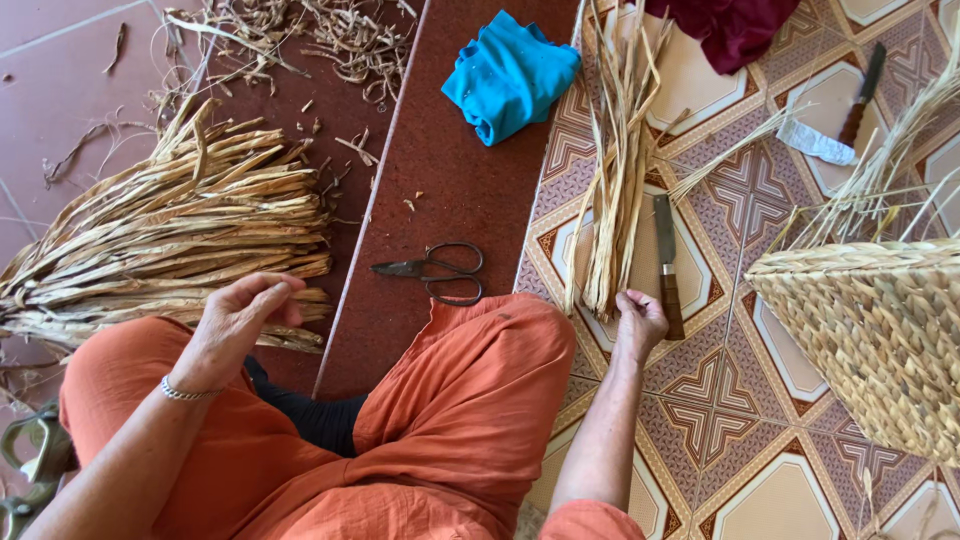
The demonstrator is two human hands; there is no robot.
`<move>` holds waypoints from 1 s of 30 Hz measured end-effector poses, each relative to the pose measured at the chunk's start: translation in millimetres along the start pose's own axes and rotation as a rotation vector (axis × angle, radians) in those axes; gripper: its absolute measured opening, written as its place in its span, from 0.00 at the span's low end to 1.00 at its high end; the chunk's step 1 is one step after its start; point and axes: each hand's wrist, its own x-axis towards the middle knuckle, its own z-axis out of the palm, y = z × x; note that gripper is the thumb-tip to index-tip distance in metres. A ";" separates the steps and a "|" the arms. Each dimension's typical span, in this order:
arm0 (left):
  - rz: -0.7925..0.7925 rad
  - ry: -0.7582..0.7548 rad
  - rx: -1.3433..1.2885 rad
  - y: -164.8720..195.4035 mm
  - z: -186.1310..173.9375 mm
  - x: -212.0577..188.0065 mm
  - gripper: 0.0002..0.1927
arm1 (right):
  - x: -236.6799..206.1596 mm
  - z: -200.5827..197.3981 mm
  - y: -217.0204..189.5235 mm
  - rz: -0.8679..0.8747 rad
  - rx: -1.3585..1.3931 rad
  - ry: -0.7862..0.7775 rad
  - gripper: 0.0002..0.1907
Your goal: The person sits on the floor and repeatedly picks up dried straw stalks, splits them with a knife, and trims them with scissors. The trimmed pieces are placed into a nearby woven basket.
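At far right, a woven basket [880,340] holds loose straw stalks [880,190].

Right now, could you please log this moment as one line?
left hand: raised, fingers curled, beside dried stalk pile | right hand: on reed strips, beside knife | scissors: on floor

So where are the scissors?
In the head view, the scissors lie on the dark red floor strip, just above the orange-clad knee, left of the dried strips.

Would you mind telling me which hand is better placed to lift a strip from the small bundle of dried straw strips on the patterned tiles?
Probably the right hand: it touches the small bundle of dried straw strips.
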 end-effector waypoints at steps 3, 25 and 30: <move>0.039 0.012 -0.006 0.2 -1.4 6.6 0.14 | 6.8 -4.9 2.2 -0.106 -0.078 -0.019 0.11; -0.251 0.338 1.411 -170.5 -56.6 121.1 0.17 | -218.6 230.7 -131.9 -0.501 -0.125 -0.825 0.08; -0.103 0.409 1.503 -174.5 -63.2 118.8 0.11 | -220.7 231.9 -118.8 -0.531 -0.160 -0.935 0.08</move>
